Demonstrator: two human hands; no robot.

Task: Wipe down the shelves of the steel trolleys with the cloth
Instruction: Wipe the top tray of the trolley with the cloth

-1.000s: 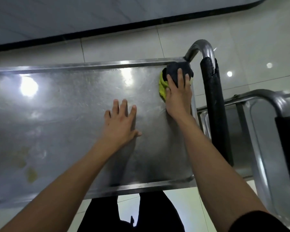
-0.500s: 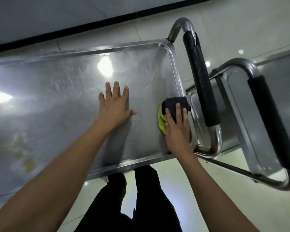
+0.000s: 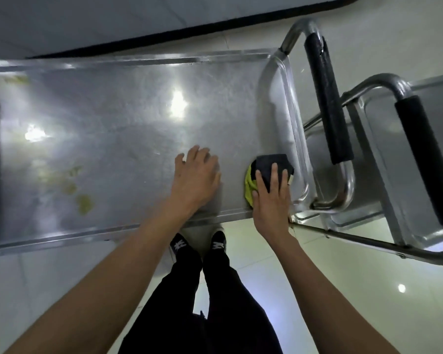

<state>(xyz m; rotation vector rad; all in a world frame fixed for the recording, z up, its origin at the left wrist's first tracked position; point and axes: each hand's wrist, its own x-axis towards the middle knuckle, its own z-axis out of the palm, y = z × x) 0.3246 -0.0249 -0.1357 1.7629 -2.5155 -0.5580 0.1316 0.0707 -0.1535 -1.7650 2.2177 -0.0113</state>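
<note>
- My right hand [image 3: 269,198] lay flat, fingers straight, pressing the dark and yellow cloth [image 3: 267,172] onto the top shelf [image 3: 128,139] near its right front corner.
- My left hand [image 3: 197,180] rested spread on the steel just beside it, grasping nothing.
- Yellowish stains [image 3: 83,203] marked the shelf's left part.
- A second trolley [image 3: 409,159] stood right of the first's black-padded handle [image 3: 327,108].

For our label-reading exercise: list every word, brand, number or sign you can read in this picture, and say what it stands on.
No text can be read.
Left shoe: a white mark on the tongue, too blurred to read.
Right shoe: a matching white mark, also unreadable.
Steel trolley shelf, cloth and black handle grips: no lettering visible.
</note>
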